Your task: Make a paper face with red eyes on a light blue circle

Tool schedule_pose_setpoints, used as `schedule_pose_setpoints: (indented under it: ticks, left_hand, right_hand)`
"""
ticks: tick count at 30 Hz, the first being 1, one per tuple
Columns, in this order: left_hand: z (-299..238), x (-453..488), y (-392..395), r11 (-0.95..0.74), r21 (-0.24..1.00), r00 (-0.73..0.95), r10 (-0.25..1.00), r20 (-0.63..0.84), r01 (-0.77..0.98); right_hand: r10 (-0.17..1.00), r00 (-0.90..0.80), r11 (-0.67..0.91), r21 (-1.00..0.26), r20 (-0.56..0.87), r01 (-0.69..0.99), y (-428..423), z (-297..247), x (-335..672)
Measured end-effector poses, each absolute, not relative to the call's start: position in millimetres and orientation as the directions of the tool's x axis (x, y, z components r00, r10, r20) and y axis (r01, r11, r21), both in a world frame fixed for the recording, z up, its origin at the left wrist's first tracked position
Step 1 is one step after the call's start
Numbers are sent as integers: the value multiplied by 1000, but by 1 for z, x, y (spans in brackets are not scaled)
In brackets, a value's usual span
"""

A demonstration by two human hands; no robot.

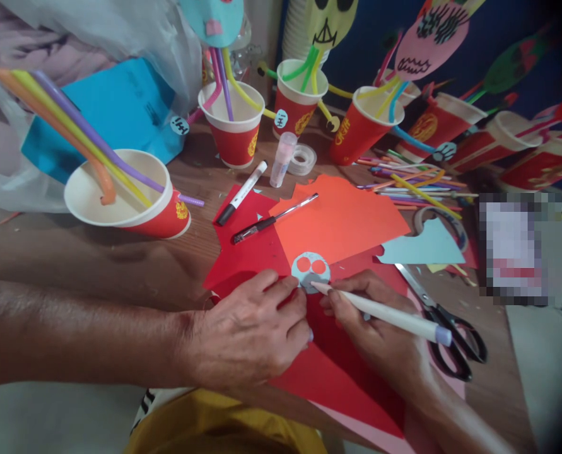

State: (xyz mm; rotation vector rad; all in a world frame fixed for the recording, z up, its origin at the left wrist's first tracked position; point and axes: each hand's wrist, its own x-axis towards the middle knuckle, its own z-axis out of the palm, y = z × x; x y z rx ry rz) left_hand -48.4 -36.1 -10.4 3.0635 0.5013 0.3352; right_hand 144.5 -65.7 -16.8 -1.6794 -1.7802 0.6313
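Note:
A small light blue paper face [298,270] with two orange round eyes and a grey patch lies on red paper [342,378]. The curled fingers of my left hand [262,328] pinch its lower left edge against the paper. Near those fingertips a small pale purple bit shows, mostly hidden. My right hand [380,328] grips a white marker [389,315] with a purple end, its pale tip touching the grey patch. Just above the face lies orange paper [342,221]. Black-handled scissors [432,309] rest beside my right hand.
A red paper cup [167,214] with straws stands at left; several cups with paper faces, such as one cup [236,135], line the back. A glue stick [283,157], tape roll [302,159], black marker [243,192], pen [274,219] and loose straws [417,186] lie between.

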Motion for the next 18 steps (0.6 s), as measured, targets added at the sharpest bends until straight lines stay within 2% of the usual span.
schedule_pose_setpoints:
  ticks: [18]
  left_hand:
    - [-11,-49,-35,-953,62,931,304,201,297]
  right_hand:
    - [994,-78,109,-664,75,740,-66,-14,146]
